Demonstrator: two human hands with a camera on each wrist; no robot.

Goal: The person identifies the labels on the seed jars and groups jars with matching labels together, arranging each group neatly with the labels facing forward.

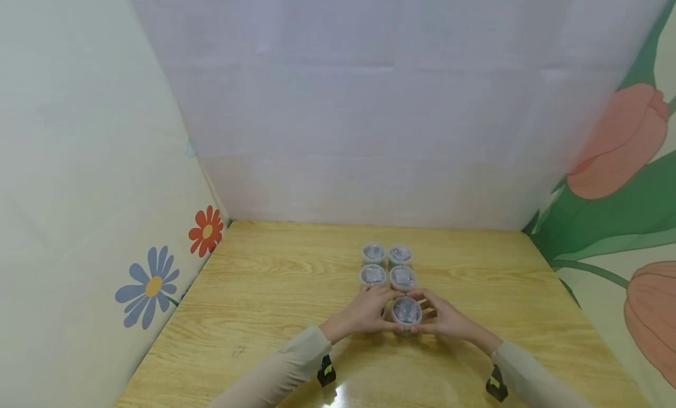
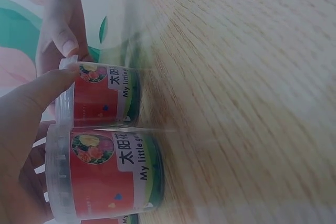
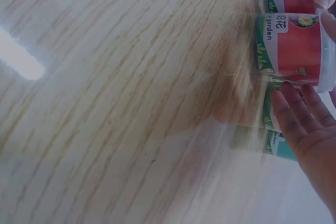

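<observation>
Both hands are at a small clear-lidded plant cup (image 1: 406, 312) at the front right of a group. It carries a red "My little garden" label with a flower picture. My left hand (image 1: 365, 312) holds its lid rim from the left with thumb and forefinger. From the right, my right hand (image 1: 446, 319) grips the same cup, thumb in front and fingers behind. A second red-labelled cup (image 2: 105, 174) stands right beside it under my left palm, mostly hidden in the head view.
Behind the hands stand two pairs of similar cups, the nearer pair with a left cup (image 1: 372, 275) and a right cup (image 1: 403, 277). Everything sits on a wood-grain table (image 1: 274, 279). A pale cloth wall (image 1: 369, 132) rises at its back edge, with flower-printed walls at both sides.
</observation>
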